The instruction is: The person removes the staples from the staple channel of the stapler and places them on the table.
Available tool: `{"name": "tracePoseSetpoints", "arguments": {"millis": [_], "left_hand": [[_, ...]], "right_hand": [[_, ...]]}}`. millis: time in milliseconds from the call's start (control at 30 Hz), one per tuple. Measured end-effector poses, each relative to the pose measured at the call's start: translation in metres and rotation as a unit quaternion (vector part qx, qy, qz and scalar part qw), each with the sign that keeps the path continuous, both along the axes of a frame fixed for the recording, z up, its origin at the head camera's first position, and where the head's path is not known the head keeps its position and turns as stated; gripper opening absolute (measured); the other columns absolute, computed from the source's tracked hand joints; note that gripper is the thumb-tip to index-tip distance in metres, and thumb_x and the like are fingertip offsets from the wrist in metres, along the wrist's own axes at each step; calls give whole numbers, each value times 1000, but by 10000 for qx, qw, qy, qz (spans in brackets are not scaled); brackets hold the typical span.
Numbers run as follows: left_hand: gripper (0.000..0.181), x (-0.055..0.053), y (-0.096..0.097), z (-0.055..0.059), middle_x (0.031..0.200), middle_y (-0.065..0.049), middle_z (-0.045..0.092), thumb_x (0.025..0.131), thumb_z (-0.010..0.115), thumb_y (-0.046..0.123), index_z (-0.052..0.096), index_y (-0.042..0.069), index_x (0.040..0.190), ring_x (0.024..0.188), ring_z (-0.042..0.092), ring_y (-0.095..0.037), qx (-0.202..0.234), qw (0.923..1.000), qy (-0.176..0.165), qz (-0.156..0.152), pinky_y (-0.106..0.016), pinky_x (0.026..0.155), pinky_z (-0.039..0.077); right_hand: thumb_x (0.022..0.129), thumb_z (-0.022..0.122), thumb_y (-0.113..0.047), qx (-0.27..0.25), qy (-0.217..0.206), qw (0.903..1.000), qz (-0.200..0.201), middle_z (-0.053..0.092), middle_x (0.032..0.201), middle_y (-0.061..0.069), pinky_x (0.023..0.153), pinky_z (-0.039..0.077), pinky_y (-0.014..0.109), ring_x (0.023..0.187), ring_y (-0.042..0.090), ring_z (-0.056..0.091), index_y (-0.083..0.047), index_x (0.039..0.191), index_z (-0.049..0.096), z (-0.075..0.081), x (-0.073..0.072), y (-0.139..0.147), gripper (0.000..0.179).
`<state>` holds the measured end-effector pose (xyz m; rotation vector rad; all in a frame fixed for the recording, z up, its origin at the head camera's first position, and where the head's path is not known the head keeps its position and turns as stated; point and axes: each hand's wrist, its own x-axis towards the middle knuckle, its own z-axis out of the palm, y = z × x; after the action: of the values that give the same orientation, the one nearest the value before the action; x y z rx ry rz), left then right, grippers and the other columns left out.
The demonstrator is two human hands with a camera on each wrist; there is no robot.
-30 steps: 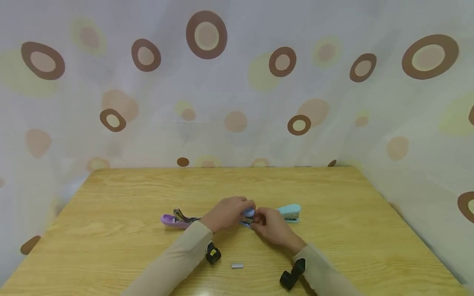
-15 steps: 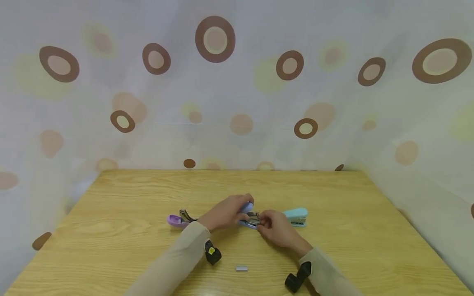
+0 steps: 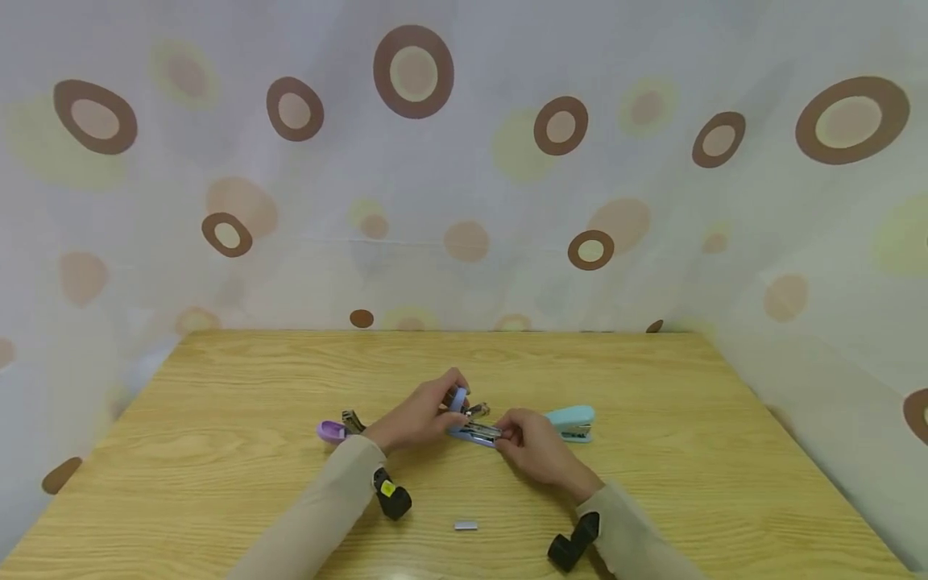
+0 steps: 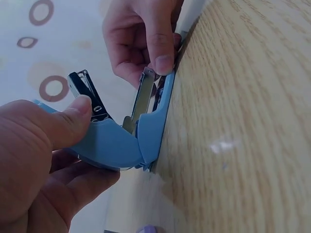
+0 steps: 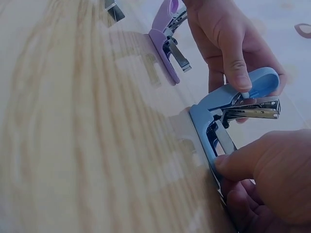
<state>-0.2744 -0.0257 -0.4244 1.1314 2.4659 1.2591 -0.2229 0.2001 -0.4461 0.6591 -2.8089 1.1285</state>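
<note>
A blue stapler (image 3: 474, 433) lies on the table between both hands, its top cover swung far back and its metal magazine (image 5: 255, 109) tilted up from the base. My left hand (image 3: 424, 411) grips the raised cover (image 4: 104, 143), thumb on its inner side near the magazine. At the front end of the base, my right hand (image 3: 540, 451) pinches the stapler between thumb and fingers, seen close in the right wrist view. An open purple stapler (image 5: 163, 46) sits left of my left hand, partly hidden by it. A closed light-teal stapler (image 3: 573, 421) stands behind my right hand.
A short strip of staples (image 3: 466, 525) lies on the wooden table (image 3: 254, 483) nearer the front, between the forearms. A patterned curtain (image 3: 464, 185) hangs behind the table and along its sides.
The left hand has swung the blue stapler's cover up and back to the left, and its magazine now stands apart from the base. The right hand stays at the front end.
</note>
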Motion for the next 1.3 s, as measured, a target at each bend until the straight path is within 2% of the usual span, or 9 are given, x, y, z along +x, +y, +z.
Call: {"name": "tracePoseSetpoints", "arguments": {"millis": [167,467,667,900,1067,1300], "left_hand": [[25,3,-2,7,102,-2,62,95,60,11,45,7,115,94,59,-12,-163,9998,-59,65,-29,80,49],[24,6,-13,19,96,0,66,90,68,12,48,12,104,82,60,-9,-294,9990,56,344,-27,71,47],[28,2,-17,19,89,-1,62,82,76,9,53,12,99,71,57,-14,-164,9984,20,534,-25,63,48],[29,1,-21,14,96,-4,65,77,79,4,53,9,90,85,64,-13,134,9971,14,745,-24,72,55],[30,3,-20,12,95,-4,69,76,80,6,51,9,85,82,64,-11,105,9966,-128,807,-24,70,53],[33,5,-21,10,91,-1,70,72,84,9,52,11,80,74,61,-9,-163,9910,-184,1318,-23,65,48]], "right_hand": [[86,68,-1,-14,13,10000,-26,60,79,-1,58,44,19,66,1,49,-5,92,65,1,-1,-2,7],[87,67,-2,19,-35,10000,67,60,79,-1,59,44,19,66,1,49,-5,93,65,2,-2,-7,7],[87,67,-1,67,-78,9999,4,60,79,-1,60,45,19,66,1,50,-4,92,65,3,-1,-6,7],[87,67,-2,172,-34,9998,4,58,78,-2,60,44,20,66,2,48,-5,93,65,7,-1,-4,7],[86,67,-1,301,-78,9995,-97,56,76,-3,60,43,20,65,4,47,-5,94,65,9,2,-2,9],[87,66,-1,644,56,9978,-115,51,74,-3,60,40,22,66,7,44,-7,92,63,12,3,-5,8]]}}
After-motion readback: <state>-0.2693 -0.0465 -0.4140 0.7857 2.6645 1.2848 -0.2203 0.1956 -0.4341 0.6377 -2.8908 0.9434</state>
